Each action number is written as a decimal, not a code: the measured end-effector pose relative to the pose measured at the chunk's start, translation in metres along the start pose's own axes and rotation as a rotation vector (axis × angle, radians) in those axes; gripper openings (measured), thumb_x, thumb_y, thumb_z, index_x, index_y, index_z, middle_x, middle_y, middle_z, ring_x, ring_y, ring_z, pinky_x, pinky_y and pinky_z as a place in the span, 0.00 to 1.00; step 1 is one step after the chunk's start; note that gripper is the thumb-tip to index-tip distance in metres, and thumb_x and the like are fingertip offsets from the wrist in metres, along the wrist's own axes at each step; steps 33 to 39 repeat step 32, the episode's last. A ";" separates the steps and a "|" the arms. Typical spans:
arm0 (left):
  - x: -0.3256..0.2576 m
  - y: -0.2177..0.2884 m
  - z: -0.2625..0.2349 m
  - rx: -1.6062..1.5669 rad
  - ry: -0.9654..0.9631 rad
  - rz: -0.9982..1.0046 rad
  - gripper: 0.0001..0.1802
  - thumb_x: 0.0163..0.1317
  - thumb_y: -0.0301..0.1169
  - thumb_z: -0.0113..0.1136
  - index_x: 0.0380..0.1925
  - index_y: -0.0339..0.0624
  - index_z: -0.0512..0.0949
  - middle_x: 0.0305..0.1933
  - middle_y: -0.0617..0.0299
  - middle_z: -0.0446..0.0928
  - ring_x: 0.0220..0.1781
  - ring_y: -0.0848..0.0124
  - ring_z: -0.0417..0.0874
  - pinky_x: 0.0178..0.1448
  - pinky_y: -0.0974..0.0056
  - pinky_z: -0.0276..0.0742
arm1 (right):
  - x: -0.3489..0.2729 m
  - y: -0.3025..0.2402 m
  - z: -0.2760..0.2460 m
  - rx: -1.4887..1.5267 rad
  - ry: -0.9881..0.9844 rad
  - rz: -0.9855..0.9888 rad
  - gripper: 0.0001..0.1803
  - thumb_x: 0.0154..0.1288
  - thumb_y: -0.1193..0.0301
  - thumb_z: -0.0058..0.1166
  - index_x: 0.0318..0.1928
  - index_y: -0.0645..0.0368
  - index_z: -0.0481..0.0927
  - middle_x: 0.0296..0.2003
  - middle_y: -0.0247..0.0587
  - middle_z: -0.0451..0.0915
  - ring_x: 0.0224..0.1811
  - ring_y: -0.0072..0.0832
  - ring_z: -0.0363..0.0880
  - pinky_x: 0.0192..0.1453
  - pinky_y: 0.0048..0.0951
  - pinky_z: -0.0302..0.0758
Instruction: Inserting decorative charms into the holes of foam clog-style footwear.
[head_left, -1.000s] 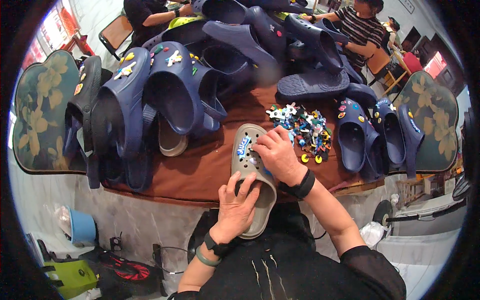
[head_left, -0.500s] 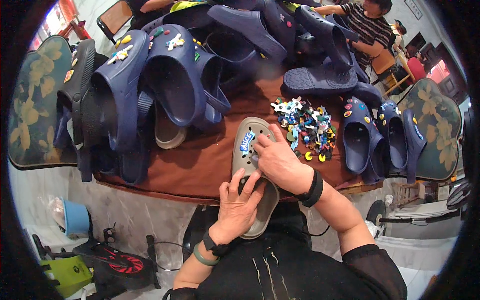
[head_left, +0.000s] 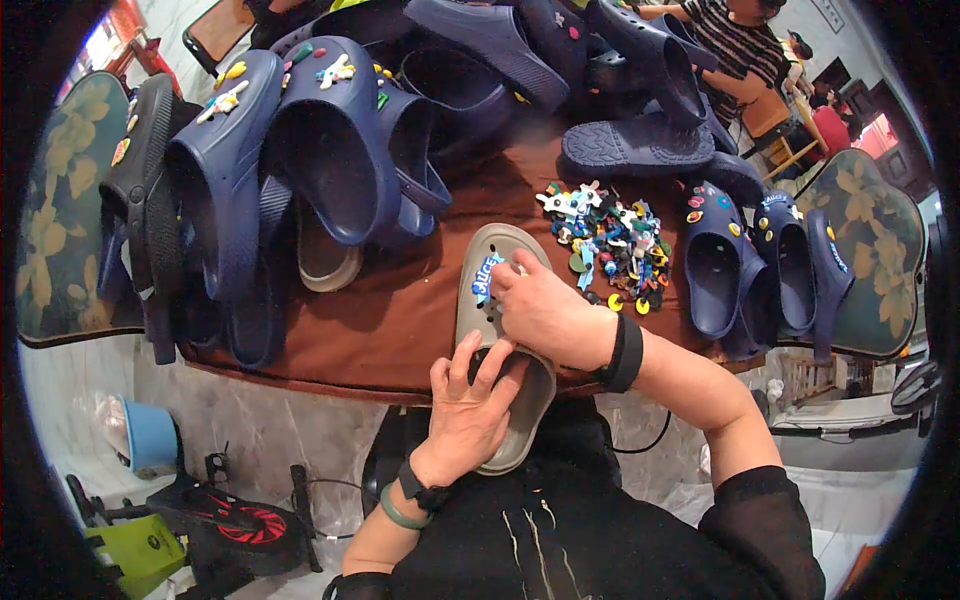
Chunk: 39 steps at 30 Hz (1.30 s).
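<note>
A beige clog (head_left: pixel 472 318) with holes across its upper points away from me at the table's front edge, its heel overhanging toward my lap. Bent around the shoe's opening, my left hand (head_left: pixel 465 415) grips it, with some fingertips inside. My right hand (head_left: pixel 555 315) lies over the right side of the upper, fingers curled and pressed together against the holes. Whatever they pinch is hidden beneath them. Just left of those fingertips, a blue and white lettered shoe charm (head_left: pixel 486 278) is fixed on the upper.
Beyond my right hand lies a heap of colourful shoe charms (head_left: pixel 612 240) on the brown tablecloth (head_left: pixel 400 335). Large navy clogs (head_left: pixel 320 115) crowd the left and back; smaller navy clogs (head_left: pixel 712 245) stand at right. A person in a striped top (head_left: pixel 735 45) is at the far right.
My right hand has shifted slightly left over the upper, its fingers curling more tightly beside the blue charm. The left hand keeps its grip. The whole view has shifted a little.
</note>
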<state>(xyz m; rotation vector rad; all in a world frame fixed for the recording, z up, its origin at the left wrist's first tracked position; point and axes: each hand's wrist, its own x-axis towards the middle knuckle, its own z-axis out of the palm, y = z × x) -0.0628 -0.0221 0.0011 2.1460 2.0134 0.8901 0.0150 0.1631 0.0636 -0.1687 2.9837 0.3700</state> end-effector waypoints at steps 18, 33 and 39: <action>-0.004 -0.001 0.002 0.013 0.043 -0.009 0.25 0.43 0.26 0.62 0.47 0.49 0.78 0.74 0.62 0.59 0.75 0.53 0.52 0.67 0.49 0.51 | -0.012 0.015 0.005 0.009 0.164 -0.033 0.06 0.47 0.70 0.57 0.24 0.58 0.85 0.35 0.33 0.77 0.48 0.32 0.72 0.63 0.43 0.64; -0.001 -0.002 0.001 0.028 0.028 -0.007 0.26 0.43 0.26 0.64 0.47 0.50 0.79 0.74 0.58 0.58 0.75 0.51 0.52 0.64 0.46 0.58 | 0.001 0.020 0.002 0.121 0.005 -0.033 0.08 0.47 0.66 0.59 0.25 0.54 0.87 0.43 0.35 0.80 0.55 0.34 0.70 0.62 0.39 0.66; -0.001 -0.002 0.001 0.028 0.028 -0.007 0.26 0.43 0.26 0.64 0.47 0.50 0.79 0.74 0.58 0.58 0.75 0.51 0.52 0.64 0.46 0.58 | 0.001 0.020 0.002 0.121 0.005 -0.033 0.08 0.47 0.66 0.59 0.25 0.54 0.87 0.43 0.35 0.80 0.55 0.34 0.70 0.62 0.39 0.66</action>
